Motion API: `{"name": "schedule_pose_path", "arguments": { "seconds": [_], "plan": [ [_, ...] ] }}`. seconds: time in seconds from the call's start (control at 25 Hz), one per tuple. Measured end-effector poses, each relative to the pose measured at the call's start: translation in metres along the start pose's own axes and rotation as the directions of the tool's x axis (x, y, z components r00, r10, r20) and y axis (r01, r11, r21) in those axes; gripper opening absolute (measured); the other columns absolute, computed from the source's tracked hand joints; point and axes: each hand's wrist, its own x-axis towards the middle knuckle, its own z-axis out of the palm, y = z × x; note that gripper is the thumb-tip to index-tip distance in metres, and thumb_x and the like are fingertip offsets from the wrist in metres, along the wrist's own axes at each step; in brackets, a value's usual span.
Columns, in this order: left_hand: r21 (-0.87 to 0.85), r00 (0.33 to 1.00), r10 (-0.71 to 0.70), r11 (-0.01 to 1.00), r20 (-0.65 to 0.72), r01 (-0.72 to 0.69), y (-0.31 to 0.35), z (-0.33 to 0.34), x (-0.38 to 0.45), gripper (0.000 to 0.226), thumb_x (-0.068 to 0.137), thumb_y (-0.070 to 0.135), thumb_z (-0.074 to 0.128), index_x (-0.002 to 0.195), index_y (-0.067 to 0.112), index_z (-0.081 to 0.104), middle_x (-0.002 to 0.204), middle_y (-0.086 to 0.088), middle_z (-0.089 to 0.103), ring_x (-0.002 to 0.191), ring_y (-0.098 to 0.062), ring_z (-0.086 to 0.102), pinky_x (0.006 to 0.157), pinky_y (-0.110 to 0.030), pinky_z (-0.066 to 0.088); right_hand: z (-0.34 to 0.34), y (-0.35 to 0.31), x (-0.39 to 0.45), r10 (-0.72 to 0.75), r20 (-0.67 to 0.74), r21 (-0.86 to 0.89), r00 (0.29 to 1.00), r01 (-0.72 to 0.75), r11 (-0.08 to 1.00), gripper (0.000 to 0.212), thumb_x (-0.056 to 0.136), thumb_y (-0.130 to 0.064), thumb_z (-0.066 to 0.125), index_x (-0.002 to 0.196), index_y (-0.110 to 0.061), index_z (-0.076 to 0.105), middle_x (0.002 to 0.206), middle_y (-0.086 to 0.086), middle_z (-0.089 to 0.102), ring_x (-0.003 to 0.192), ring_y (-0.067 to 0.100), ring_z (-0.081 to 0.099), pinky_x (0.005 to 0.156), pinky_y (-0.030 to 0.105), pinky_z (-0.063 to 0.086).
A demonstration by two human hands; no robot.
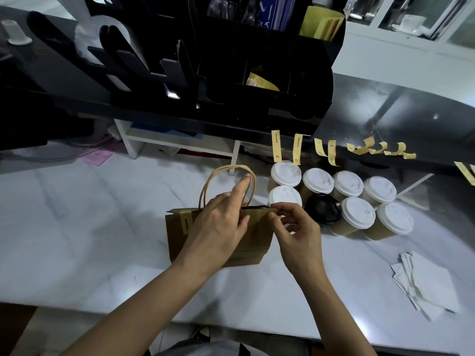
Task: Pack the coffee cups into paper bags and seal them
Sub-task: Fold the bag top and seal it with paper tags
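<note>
Paper bag (246, 242): brown, upright near the middle of the white bench (90, 227), twine handles (226, 181) standing up from its top.
Left hand (221, 222): draped over the bag's top edge, index finger stretched up against the handles, thumb lying on the bag's front face.
Right hand (295, 224): thumb and fingers pinching the right end of the bag's top edge.
Sticker on bag (186, 223): a yellow strip folded over the top edge near the left end.
Coffee cups (357, 213): clustered just right of the bag toward the bench's far edge, white lids, one black-lidded cup (322, 208) among them.
Sticker strips (276, 146): yellow, hanging in a row from the dark shelf edge above the cups.
Napkins (426, 281): white stack near the bench's right edge.
</note>
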Motion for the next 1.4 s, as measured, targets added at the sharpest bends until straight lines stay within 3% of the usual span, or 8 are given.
{"name": "schedule_pose_path", "arguments": {
  "seconds": [0.32,0.48,0.6,0.68,0.8,1.04,1.28,1.4],
  "plan": [
    [0.038,0.993,-0.074,0.996,-0.087,0.078,-0.008,0.002,0.011,0.085,0.085,0.026,0.079,0.155,0.023,0.032,0.092,0.006,0.068,0.093,-0.016,0.062,0.091,-0.029,0.042,0.011,-0.001,0.013,-0.046,0.087,0.009,0.995,0.045,0.999,0.006,0.094,-0.026,0.072,0.089,-0.029,0.073,0.082,-0.010,0.072,0.081,0.013,0.067,0.068,0.023,0.051],
    [0.025,0.989,-0.127,0.991,-0.072,0.129,-0.015,0.002,0.009,0.074,0.088,0.032,0.075,0.151,0.025,0.037,0.094,0.004,0.068,0.099,-0.019,0.061,0.098,-0.037,0.046,0.019,-0.004,0.050,0.213,0.000,0.129,0.977,-0.211,0.969,0.023,0.099,-0.041,0.062,0.101,-0.021,0.072,0.088,-0.004,0.075,0.087,0.014,0.072,0.071,0.027,0.054],
    [0.013,0.984,-0.160,0.987,-0.074,0.161,-0.017,0.003,0.009,0.062,0.086,0.032,0.076,0.141,0.022,0.050,0.092,0.002,0.070,0.097,-0.021,0.060,0.094,-0.041,0.051,0.032,-0.011,0.095,0.589,0.153,0.507,0.794,-0.575,0.643,0.038,0.098,-0.037,0.066,0.124,-0.009,0.065,0.113,0.009,0.074,0.106,0.023,0.071,0.082,0.034,0.059],
    [0.030,0.985,-0.154,0.987,-0.076,0.156,-0.017,0.003,0.010,0.056,0.086,0.031,0.077,0.136,0.020,0.055,0.090,0.002,0.069,0.094,-0.021,0.059,0.093,-0.042,0.051,0.040,-0.015,0.118,0.629,0.285,0.656,0.723,-0.626,0.422,0.051,0.097,-0.034,0.067,0.136,-0.004,0.055,0.130,0.014,0.065,0.122,0.028,0.063,0.099,0.039,0.055],
    [0.048,0.987,-0.137,0.989,-0.084,0.142,-0.018,0.003,0.010,0.052,0.086,0.031,0.076,0.134,0.022,0.056,0.090,0.003,0.068,0.092,-0.019,0.057,0.091,-0.039,0.050,0.050,-0.020,0.141,0.604,0.311,0.772,0.734,-0.566,0.289,0.053,0.098,-0.032,0.066,0.141,-0.004,0.052,0.123,0.015,0.067,0.116,0.026,0.065,0.095,0.037,0.055],
    [0.085,0.988,-0.124,0.988,-0.097,0.132,-0.018,0.006,0.006,0.047,0.087,0.032,0.076,0.131,0.022,0.060,0.089,0.003,0.067,0.092,-0.019,0.058,0.092,-0.040,0.050,0.058,-0.021,0.162,0.640,0.234,0.776,0.732,-0.537,0.331,0.040,0.099,-0.024,0.065,0.132,-0.001,0.061,0.091,0.005,0.067,0.077,0.011,0.065,0.064,0.022,0.052],
    [0.091,0.988,-0.109,0.989,-0.105,0.119,-0.018,0.007,0.004,0.042,0.088,0.031,0.076,0.127,0.021,0.062,0.091,0.002,0.069,0.093,-0.019,0.056,0.090,-0.039,0.049,0.047,-0.029,0.159,0.636,0.303,0.738,0.709,-0.598,0.314,0.016,0.097,-0.024,0.068,0.091,-0.009,0.069,0.069,-0.004,0.071,0.065,0.005,0.062,0.061,0.018,0.042],
    [0.077,0.988,-0.105,0.990,-0.117,0.115,-0.019,0.008,0.003,0.038,0.088,0.030,0.076,0.123,0.024,0.062,0.090,0.003,0.069,0.093,-0.017,0.054,0.089,-0.037,0.048,0.042,-0.036,0.146,0.619,0.263,0.714,0.740,-0.581,0.391,0.015,0.096,-0.023,0.069,0.102,-0.010,0.070,0.075,-0.003,0.073,0.065,0.006,0.062,0.060,0.019,0.043]
  ]
}}
